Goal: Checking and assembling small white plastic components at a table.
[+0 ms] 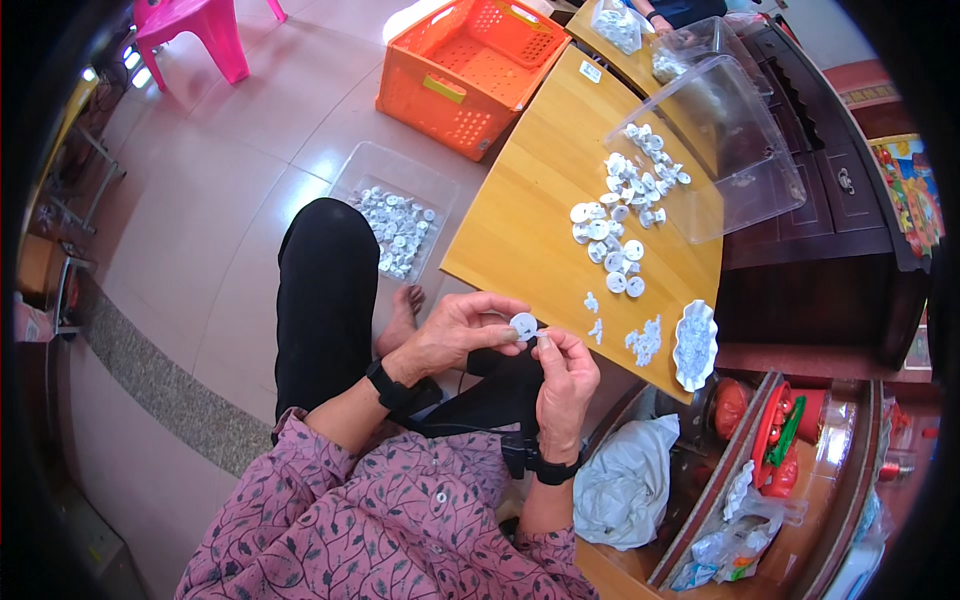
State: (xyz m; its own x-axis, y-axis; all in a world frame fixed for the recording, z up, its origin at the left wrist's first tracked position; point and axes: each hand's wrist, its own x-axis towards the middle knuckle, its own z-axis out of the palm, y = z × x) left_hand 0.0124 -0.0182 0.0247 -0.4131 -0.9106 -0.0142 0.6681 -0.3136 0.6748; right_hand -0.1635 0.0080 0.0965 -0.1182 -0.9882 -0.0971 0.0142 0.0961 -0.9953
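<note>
My left hand (447, 332) pinches a round white plastic disc (523, 324) with a small dark slot, between thumb and fingers. Close against it, my right hand (566, 388) grips a small white plastic piece (541, 334) at its fingertips, which meets the disc's edge; its exact shape is too small to tell. On the wooden table (510, 225) beyond lies a spread of similar white round pieces (622, 205). Nearer me are a loose cluster of tiny white parts (645, 341) and a scalloped white dish (695, 347) full of them.
A clear bin (400, 170) of white pieces stands on the floor beside my left knee. An orange crate (468, 75) stands beyond it. A transparent box (745, 160) lies tilted on the table's right. Another person's hand (660, 23) is at the far end. Right of me sits a white bag (625, 485).
</note>
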